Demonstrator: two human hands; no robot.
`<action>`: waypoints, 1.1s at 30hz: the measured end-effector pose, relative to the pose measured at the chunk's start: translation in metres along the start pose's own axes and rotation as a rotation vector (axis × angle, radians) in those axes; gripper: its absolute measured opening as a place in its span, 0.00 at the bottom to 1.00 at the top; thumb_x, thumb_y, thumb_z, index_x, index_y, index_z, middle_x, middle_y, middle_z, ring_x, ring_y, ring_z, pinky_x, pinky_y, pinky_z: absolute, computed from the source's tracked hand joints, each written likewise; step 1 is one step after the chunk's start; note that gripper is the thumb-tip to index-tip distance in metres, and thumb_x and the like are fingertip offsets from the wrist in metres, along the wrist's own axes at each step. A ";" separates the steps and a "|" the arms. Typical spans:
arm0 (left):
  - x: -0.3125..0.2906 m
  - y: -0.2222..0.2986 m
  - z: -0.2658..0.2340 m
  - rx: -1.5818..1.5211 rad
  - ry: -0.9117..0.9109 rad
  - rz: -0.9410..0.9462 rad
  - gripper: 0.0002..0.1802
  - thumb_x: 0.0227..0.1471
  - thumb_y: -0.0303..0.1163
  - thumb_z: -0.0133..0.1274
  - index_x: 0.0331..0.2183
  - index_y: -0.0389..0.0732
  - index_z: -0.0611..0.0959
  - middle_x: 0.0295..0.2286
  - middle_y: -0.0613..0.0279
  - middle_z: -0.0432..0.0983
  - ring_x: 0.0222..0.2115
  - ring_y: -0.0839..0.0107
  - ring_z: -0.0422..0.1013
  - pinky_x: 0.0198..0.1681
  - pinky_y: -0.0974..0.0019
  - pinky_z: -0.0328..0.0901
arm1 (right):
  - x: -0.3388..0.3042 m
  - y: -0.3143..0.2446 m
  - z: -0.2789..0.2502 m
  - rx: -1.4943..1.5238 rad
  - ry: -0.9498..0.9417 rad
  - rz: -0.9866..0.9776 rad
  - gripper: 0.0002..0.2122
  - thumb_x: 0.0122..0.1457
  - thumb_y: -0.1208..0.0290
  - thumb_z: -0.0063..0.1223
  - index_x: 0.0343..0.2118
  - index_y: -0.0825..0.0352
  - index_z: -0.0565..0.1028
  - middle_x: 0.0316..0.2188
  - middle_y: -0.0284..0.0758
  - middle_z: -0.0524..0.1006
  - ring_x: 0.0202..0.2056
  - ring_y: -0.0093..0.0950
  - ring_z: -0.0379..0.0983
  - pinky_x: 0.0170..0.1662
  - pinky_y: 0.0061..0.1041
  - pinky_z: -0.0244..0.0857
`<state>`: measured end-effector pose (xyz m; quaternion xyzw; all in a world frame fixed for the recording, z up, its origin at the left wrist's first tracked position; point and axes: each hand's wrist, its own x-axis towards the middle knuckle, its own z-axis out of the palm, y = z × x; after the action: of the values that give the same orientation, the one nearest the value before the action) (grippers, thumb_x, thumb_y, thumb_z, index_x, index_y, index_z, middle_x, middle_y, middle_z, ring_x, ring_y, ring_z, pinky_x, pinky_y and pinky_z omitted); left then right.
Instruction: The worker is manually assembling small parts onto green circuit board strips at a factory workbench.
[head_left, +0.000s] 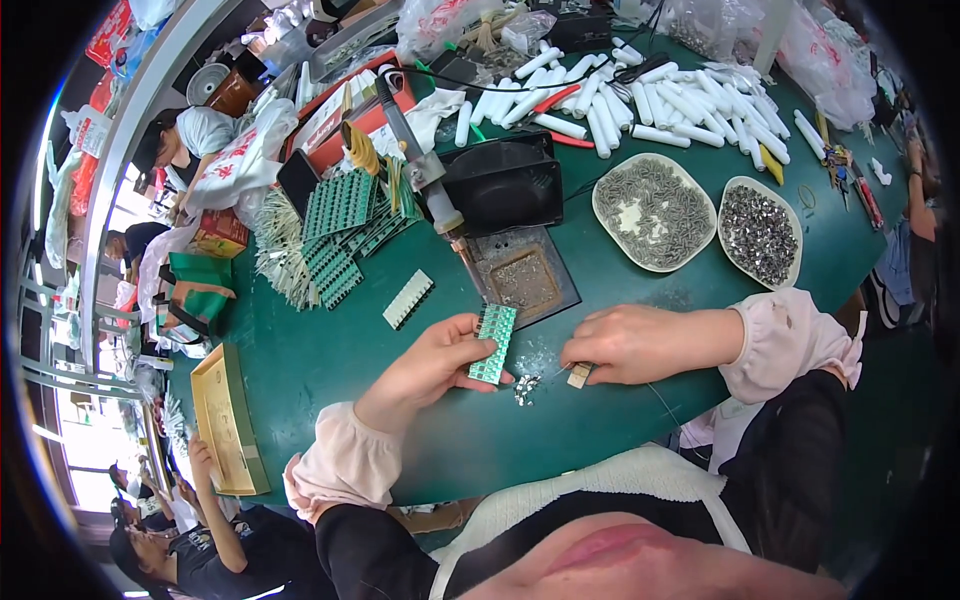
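The green table point(300, 340) takes up most of what I see from here. A great heap of white tubes point(690, 110) spreads over its far side, some tubes lying loose at the edges. Toward the left, a stack of green boards point(340, 205) leans in overlapping layers beside a bundle of pale leads point(283, 250). A pale bowl point(597, 205) sits right of centre, filled with small grey pieces, and just beside it stands a narrower bowl point(797, 262) of dark, shiny bits. Between the stack and the bowls there is a black open box point(505, 180), with a slanting metal-tipped tool point(465, 255) in front of it. At the table's left edge lies a shallow cardboard tray point(222, 400).

Near the table's front edge, the left hand point(430, 360) pinches a small green board point(494, 345) between thumb and fingers, tilting it upright just below the tool's tip. The right hand point(640, 345) is narrow, its fingers curled down at a tan block point(578, 376); I cannot tell whether they grip it. A pale strip point(408, 299) lies flat beyond the left hand. Smallest of all, silvery metal pieces point(525, 388) lie in a little cluster between the two hands.
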<state>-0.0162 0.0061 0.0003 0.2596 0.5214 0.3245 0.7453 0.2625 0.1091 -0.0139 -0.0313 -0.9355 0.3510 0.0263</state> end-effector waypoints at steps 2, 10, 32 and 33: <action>0.002 -0.002 0.000 0.052 -0.015 -0.039 0.14 0.62 0.26 0.53 0.48 0.34 0.74 0.38 0.60 0.79 0.37 0.60 0.82 0.36 0.67 0.80 | -0.001 -0.002 -0.002 -0.006 -0.003 0.014 0.12 0.53 0.68 0.61 0.37 0.66 0.74 0.33 0.41 0.79 0.40 0.44 0.77 0.40 0.44 0.71; 0.003 -0.009 0.006 0.101 -0.013 -0.011 0.17 0.60 0.25 0.56 0.50 0.36 0.74 0.37 0.63 0.82 0.34 0.74 0.81 0.37 0.69 0.79 | 0.008 -0.007 -0.010 0.055 0.060 0.024 0.11 0.54 0.66 0.63 0.34 0.66 0.75 0.25 0.40 0.79 0.32 0.44 0.78 0.33 0.43 0.70; -0.004 -0.026 0.018 0.032 -0.037 0.113 0.24 0.59 0.21 0.55 0.56 0.35 0.70 0.42 0.59 0.81 0.38 0.71 0.80 0.40 0.68 0.79 | 0.037 -0.018 0.021 0.047 0.406 -0.017 0.12 0.52 0.68 0.68 0.36 0.62 0.76 0.22 0.36 0.77 0.26 0.39 0.77 0.28 0.36 0.69; -0.003 -0.025 0.019 0.022 -0.045 0.109 0.24 0.59 0.21 0.55 0.56 0.35 0.70 0.42 0.60 0.81 0.38 0.71 0.80 0.40 0.68 0.79 | 0.035 -0.017 0.021 0.059 0.408 -0.011 0.13 0.52 0.67 0.68 0.37 0.62 0.76 0.22 0.36 0.76 0.25 0.38 0.76 0.28 0.36 0.68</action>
<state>0.0061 -0.0133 -0.0106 0.3030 0.4933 0.3528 0.7351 0.2251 0.0852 -0.0177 -0.0959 -0.9002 0.3646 0.2179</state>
